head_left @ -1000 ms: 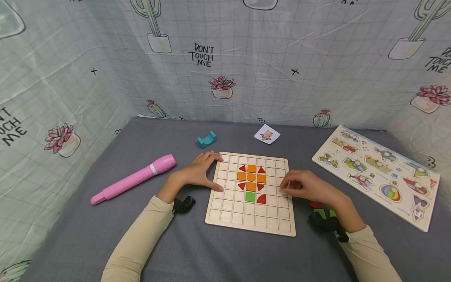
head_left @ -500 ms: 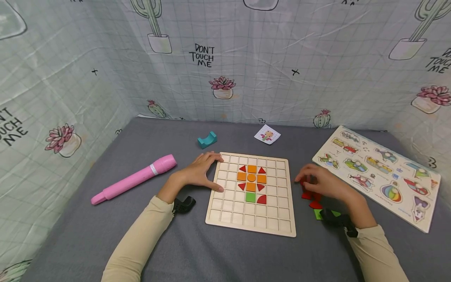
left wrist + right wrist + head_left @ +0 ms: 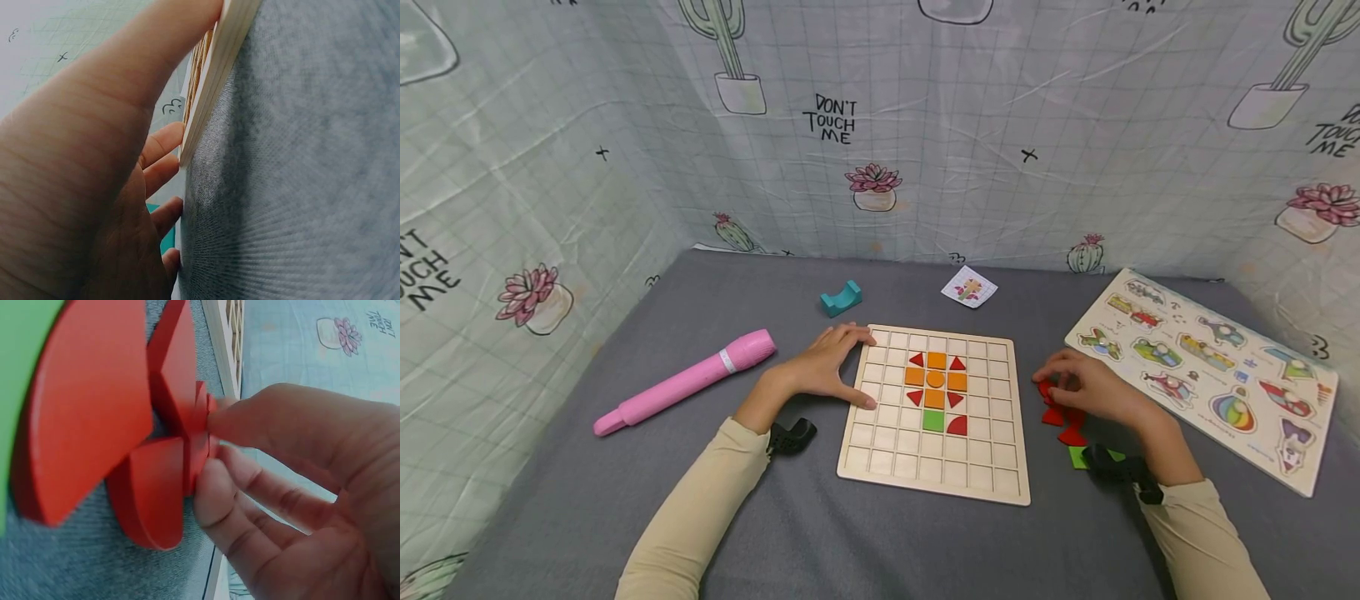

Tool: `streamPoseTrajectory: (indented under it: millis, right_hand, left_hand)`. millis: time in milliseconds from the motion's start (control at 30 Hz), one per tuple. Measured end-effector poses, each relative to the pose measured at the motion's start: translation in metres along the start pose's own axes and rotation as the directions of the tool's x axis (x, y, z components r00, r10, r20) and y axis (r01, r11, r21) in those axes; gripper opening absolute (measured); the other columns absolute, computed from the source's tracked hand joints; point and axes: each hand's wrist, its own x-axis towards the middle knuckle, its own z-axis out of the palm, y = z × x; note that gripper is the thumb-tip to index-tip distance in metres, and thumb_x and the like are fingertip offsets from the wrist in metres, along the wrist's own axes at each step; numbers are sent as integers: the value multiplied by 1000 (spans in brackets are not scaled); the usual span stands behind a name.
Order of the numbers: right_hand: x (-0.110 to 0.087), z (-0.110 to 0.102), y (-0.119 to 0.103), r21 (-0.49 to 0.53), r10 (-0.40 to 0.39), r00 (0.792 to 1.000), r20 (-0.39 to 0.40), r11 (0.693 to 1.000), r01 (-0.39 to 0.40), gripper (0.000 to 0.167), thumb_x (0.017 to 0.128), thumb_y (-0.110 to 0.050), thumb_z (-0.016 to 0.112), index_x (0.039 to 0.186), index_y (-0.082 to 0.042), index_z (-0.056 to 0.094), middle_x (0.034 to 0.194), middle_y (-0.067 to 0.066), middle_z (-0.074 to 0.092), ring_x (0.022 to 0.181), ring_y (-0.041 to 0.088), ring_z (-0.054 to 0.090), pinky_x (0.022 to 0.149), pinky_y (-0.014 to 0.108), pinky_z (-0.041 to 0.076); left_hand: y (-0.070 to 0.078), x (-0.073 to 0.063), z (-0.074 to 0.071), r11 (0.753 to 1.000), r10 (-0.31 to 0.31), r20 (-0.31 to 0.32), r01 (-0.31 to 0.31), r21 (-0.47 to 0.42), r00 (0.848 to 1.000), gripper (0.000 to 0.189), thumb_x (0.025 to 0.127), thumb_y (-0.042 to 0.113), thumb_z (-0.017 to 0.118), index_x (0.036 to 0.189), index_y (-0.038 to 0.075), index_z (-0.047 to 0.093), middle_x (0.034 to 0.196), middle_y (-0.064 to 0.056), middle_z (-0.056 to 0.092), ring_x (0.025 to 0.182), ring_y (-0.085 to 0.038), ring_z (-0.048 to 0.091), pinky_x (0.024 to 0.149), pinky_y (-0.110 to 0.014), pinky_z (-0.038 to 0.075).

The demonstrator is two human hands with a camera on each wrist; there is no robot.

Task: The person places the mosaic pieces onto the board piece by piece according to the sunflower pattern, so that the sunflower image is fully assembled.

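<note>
The left hand (image 3: 820, 362), its fingers spread and relaxed, rests at the left edge of a wooden grid board (image 3: 928, 467) lying flat on the grey cloth (image 3: 887, 546). On the board, four orange squares (image 3: 934, 398) surround an orange circle (image 3: 935, 379), with red triangles (image 3: 955, 398) at the corners and a green square (image 3: 933, 420) beside a red quarter-circle (image 3: 958, 425) below. Right of the board, the right hand (image 3: 1090, 387) bends thumb and fingers against loose red pieces (image 3: 1072, 436); whether it pinches one cannot be told.

Your head camera looks forward-down from above; wrist cameras closely face your left hand (image 3: 817, 365) and right hand (image 3: 1086, 387). Head and right-wrist views share red pieces (image 3: 159, 490).
</note>
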Motion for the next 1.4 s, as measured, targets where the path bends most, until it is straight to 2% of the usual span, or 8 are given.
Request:
streamPoseTrajectory:
  millis: [200,367,533,833,1033,1133,1400]
  right_hand:
    - [0,1,0,6,21,1000,-20,1000,-21,23,87,6,64,110,9,67,106,18,57,79,8,59,67,24,53]
    - [1,3,-1,-8,22,999,-44,1000,-22,22,88,6,65,110,7,67,97,12,60,75,7,60,62,24,52]
    - [1,3,-3,-22,29,998,-52,999,-31,19,89,4,65,108,5,67,96,12,61,74,8,61,60,24,51]
    - [1,5,-3,50,40,999,-37,998,-38,22,88,6,61,109,4,66,96,12,60,77,7,60,66,25,52]
    - [2,7,-5,-26,31,998,-63,999,-33,20,89,-1,69,108,4,67,97,12,61,74,7,60,60,24,50]
    - [3,7,-6,-54,27,997,-70,998,-31,23,87,-4,71,108,4,67,94,11,60,69,6,56,56,24,47]
    - [4,7,-6,-60,24,997,-78,998,-29,23,85,-1,72,106,6,67,86,9,57,63,4,50,51,25,44]
  left_hand:
    - [0,0,1,1000,-4,0,4,-4,1000,87,71,43,85,140,13,40,153,-14,29,149,-32,13,119,-54,8]
    - [0,0,1,1000,-7,-6,7,0,1000,87,71,43,85,140,13,41,152,-14,29,149,-32,13,120,-53,7]
    - [0,0,1,1000,-4,-10,4,2,1000,87,71,43,85,140,12,41,151,-15,31,148,-33,14,119,-54,9]
    - [-1,0,2,1000,-5,-1,5,-15,1000,88,71,44,85,140,13,40,153,-14,28,149,-32,11,119,-53,8]
    - [-3,0,2,1000,23,-16,-23,-13,1000,90,70,49,83,139,12,41,153,-15,29,148,-35,13,118,-57,11]
    - [-2,-1,1,1000,17,-15,-17,-16,1000,88,71,47,84,139,12,41,152,-15,29,148,-35,13,118,-56,11]
    - [2,-1,0,1000,2,-8,-2,-13,1000,87,72,42,85,140,11,40,152,-15,30,148,-34,14,118,-56,10]
